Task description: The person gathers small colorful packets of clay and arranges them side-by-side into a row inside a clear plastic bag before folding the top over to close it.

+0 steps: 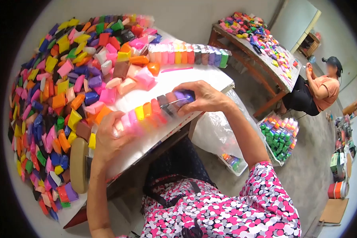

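Between both hands, row of coloured packets

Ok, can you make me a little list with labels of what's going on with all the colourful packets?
left hand: grips the pink end of a row of coloured packets
right hand: grips the purple end of that row
second row: lies further back on the white table
loose packets: heaped on the left
tape roll: at the table edge
other person: sits at another table
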The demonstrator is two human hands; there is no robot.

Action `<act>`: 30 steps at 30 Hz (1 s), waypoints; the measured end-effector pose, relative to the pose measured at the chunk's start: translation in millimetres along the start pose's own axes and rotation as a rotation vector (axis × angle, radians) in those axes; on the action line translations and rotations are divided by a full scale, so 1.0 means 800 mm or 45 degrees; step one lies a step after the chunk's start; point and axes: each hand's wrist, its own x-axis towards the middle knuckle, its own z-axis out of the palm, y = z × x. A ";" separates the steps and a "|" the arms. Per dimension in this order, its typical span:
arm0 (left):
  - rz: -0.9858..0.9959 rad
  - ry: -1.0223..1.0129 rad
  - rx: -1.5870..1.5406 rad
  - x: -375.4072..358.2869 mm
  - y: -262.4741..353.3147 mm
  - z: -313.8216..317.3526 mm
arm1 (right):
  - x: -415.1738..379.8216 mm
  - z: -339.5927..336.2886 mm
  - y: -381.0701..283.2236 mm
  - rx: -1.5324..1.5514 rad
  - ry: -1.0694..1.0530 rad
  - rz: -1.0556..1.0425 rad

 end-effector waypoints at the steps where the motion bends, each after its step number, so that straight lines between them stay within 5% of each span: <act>1: -0.038 -0.010 -0.092 -0.001 0.002 -0.002 | 0.000 -0.003 -0.001 0.008 -0.006 0.008; 4: -0.394 -0.093 -0.695 0.002 0.003 -0.012 | -0.002 -0.006 -0.005 -0.049 0.073 -0.024; 6: -0.494 -0.166 -0.642 0.005 0.001 -0.021 | 0.004 -0.013 0.003 0.027 0.151 0.018; 11: -0.742 -0.332 -0.450 0.011 -0.021 -0.043 | 0.001 -0.010 0.024 0.072 0.206 -0.360; 14: -0.586 -0.089 -0.485 0.003 -0.029 -0.033 | 0.000 0.003 0.031 0.174 0.302 -0.123; 20: -0.215 -0.189 -0.586 -0.031 0.033 -0.056 | -0.020 -0.001 0.033 0.394 0.341 -0.233; 24: -0.689 -0.085 -0.349 -0.029 0.039 -0.060 | -0.016 0.011 0.040 0.520 0.360 -0.173; 27: -0.571 0.044 -0.485 -0.032 0.031 -0.049 | -0.023 0.019 0.032 0.543 0.413 -0.068; 30: -0.471 -0.096 -0.557 -0.038 0.026 -0.054 | -0.036 0.021 0.018 0.353 0.536 -0.106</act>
